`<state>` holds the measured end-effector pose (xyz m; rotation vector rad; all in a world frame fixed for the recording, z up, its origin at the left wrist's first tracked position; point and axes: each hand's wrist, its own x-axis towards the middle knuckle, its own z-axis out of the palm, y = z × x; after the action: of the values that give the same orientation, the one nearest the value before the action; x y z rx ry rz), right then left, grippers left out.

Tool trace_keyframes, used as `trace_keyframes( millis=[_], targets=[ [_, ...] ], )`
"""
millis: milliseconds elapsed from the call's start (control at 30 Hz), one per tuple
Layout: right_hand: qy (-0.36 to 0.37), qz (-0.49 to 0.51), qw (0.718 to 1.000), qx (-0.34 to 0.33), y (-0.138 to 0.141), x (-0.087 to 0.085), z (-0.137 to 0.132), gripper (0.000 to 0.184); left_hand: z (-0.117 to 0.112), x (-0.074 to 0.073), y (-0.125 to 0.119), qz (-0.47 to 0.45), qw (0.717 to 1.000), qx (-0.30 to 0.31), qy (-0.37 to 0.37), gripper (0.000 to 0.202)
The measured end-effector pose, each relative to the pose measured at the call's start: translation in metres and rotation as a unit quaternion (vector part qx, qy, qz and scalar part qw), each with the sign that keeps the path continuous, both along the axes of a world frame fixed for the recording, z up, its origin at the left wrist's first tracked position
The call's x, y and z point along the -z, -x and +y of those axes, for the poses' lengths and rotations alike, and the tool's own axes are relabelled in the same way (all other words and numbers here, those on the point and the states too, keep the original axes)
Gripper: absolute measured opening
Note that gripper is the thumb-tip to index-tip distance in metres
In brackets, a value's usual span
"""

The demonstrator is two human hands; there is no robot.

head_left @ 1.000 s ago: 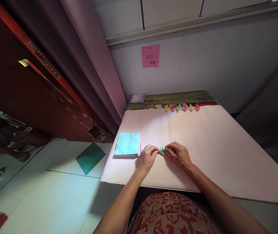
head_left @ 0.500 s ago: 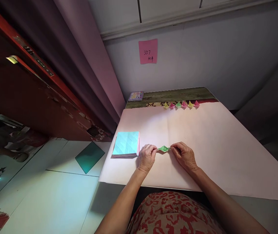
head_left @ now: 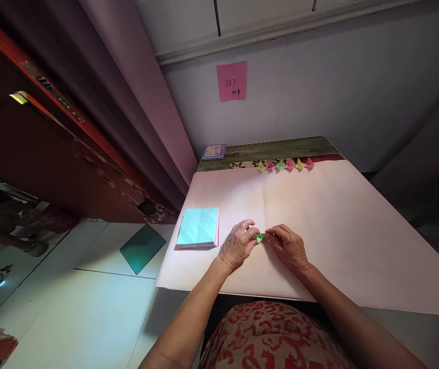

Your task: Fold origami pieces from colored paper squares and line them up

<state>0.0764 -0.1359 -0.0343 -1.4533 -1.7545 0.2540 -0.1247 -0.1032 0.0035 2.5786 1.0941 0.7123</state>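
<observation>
A small folded green paper boat (head_left: 260, 237) is between my two hands, just over the pink-white sheet (head_left: 338, 230) that covers the table. My left hand (head_left: 238, 242) pinches its left side, covering that part with thumb and fingers. With thumb and forefinger together, my right hand (head_left: 289, 246) grips the right tip. To the left of my left hand lies a stack of square paper (head_left: 198, 226) with a turquoise sheet on top. At the table's far side stands a row of several folded paper boats (head_left: 280, 165) in yellow, pink and green.
A small stack of printed cards (head_left: 214, 151) lies at the table's far left corner. A pink note (head_left: 232, 82) is stuck to the wall. On the floor at left lies a dark green square (head_left: 142, 249). Another person's leg (head_left: 4, 238) shows beyond the red door (head_left: 100, 169).
My hands have come closer together, and the green paper boat now looks shorter, with more of it covered. My left hand has shifted right and its fingers are more raised.
</observation>
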Motion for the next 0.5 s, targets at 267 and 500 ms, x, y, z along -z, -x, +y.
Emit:
trace_keyframes(
  millis=[267, 500],
  targets=[
    [0.005, 0.015, 1.0, -0.009, -0.0014, 0.0003, 0.0006, 0.017, 0.0058, -0.002, 0.0029, 0.03, 0.999, 0.014, -0.005, 0.016],
    [0.021, 0.02, 1.0, -0.007, -0.0011, -0.0001, 0.0009, 0.019, 0.0072, -0.0023, 0.0065, 0.044, 0.999, 0.012, -0.003, 0.011]
  ],
)
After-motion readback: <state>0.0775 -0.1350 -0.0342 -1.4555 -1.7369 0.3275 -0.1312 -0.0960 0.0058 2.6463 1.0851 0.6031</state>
